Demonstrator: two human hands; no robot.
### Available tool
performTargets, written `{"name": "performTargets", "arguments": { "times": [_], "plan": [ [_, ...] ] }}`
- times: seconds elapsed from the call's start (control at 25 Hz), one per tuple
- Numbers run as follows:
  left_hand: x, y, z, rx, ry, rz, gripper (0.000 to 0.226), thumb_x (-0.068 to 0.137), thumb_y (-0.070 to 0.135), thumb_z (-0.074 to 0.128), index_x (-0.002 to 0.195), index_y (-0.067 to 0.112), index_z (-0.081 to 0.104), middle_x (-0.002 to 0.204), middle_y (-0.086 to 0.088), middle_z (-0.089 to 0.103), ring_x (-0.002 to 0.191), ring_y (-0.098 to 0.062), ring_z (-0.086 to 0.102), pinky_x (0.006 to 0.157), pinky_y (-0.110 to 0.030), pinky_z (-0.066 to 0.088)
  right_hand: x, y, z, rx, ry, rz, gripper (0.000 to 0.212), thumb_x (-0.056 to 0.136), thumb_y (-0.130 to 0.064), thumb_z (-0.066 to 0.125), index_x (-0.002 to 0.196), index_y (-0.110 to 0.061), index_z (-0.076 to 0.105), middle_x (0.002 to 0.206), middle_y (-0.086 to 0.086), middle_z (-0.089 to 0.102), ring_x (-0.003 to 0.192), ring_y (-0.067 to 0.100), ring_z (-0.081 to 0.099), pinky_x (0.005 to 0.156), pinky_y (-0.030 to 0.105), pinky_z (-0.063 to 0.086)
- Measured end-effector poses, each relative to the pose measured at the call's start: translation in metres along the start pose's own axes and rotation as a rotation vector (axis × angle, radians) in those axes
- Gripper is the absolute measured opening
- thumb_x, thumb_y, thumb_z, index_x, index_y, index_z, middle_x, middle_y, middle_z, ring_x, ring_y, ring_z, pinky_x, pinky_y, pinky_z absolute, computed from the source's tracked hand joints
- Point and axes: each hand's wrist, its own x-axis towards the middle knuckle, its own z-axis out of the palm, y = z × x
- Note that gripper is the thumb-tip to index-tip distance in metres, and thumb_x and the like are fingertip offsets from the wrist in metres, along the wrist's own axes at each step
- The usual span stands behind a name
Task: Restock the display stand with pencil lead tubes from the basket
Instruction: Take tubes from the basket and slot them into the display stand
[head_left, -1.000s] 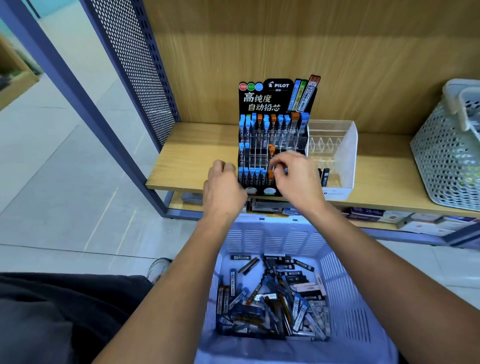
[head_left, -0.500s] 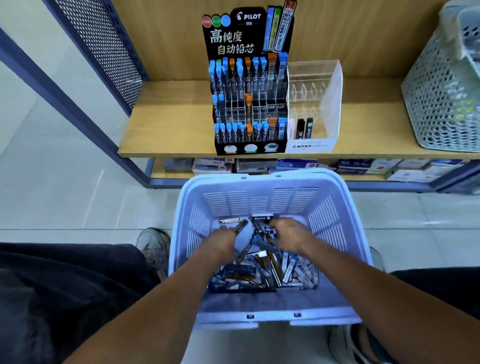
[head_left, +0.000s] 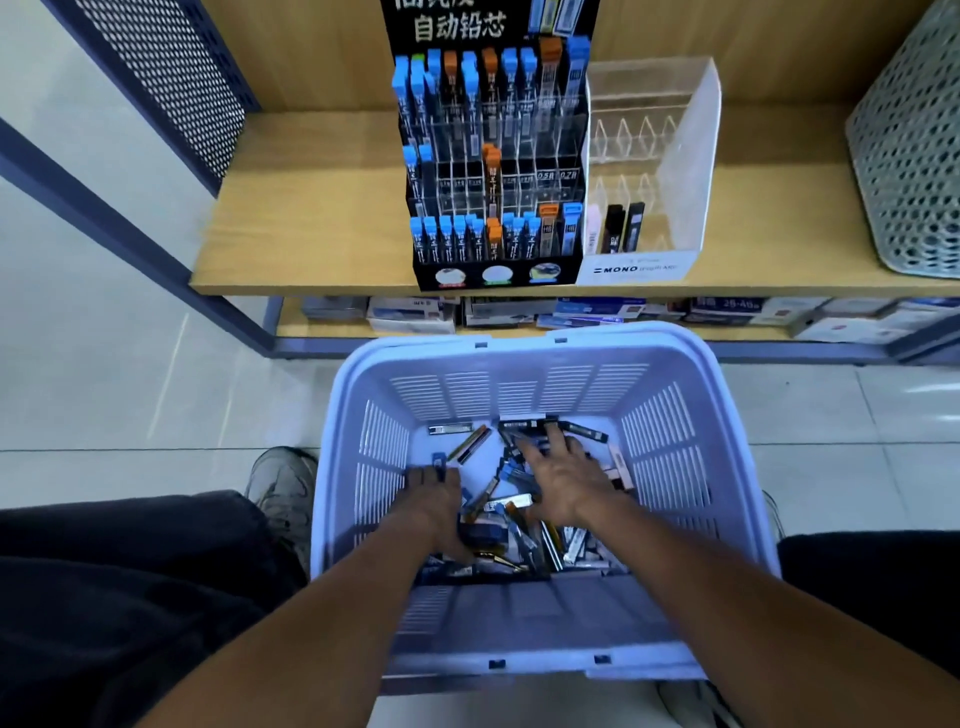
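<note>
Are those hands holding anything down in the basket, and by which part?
The left hand pinches a blue-capped pencil lead tube near its lower end. The right hand lies spread on the pile in the lilac plastic basket, gripping nothing.

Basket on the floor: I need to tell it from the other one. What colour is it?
Pale lavender-blue basket, seen in the head view.

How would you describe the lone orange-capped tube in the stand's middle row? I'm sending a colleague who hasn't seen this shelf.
On the wooden shelf stands a black display stand with three rows of pencil lead tubes. The middle row is mostly empty slots. Near its centre sits one orange-capped tube, the only orange one there; the row's other tubes, at the left end, have blue caps.
</note>
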Motion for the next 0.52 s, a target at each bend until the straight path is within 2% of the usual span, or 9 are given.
{"name": "performTargets", "arguments": {
  "times": [0.12,0.28,0.4,0.52],
  "plan": [
    [0.002,0.003,0.004,0.016,0.016,0.047,0.128,0.067,0.061,0.085,0.16,0.014,0.01,0.159,-0.013,0.015,0.15,-0.035,0.012,0.121,-0.051,0.025,-0.001,-0.001,0.008,0.009,0.062,-0.03,0.099,0.086,-0.04,0.075,0.159,-0.031,0.008,0.166,0.008,-0.007,0.151,0.035,0.011,0.12,0.055,0.025],
    [0.005,0.013,0.01,0.114,0.026,0.105,0.129,0.065,0.062,0.086,0.159,0.018,0.01,0.157,-0.015,0.019,0.148,-0.037,0.018,0.12,-0.056,0.023,-0.004,-0.002,0.016,-0.007,0.098,-0.073,0.09,0.085,-0.036,0.075,0.155,-0.029,0.019,0.154,0.009,0.021,0.142,0.031,0.024,0.116,0.051,0.032],
    [0.005,0.019,0.017,0.18,0.082,0.118,0.127,0.066,0.055,0.088,0.158,0.016,0.01,0.15,-0.016,0.026,0.143,-0.036,0.025,0.119,-0.053,0.023,-0.004,-0.001,0.02,-0.008,0.097,-0.092,0.089,0.085,-0.041,0.073,0.155,-0.031,0.019,0.152,0.008,0.024,0.141,0.029,0.025,0.117,0.052,0.029],
    [0.006,0.022,0.024,0.101,0.144,0.119,0.117,0.067,0.042,0.091,0.152,0.012,0.017,0.142,-0.016,0.031,0.136,-0.035,0.032,0.115,-0.046,0.034,-0.007,-0.001,0.022,-0.029,0.097,-0.097,0.091,0.084,-0.043,0.073,0.155,-0.031,0.017,0.152,0.007,0.023,0.141,0.03,0.024,0.117,0.054,0.027]
  ]
}}
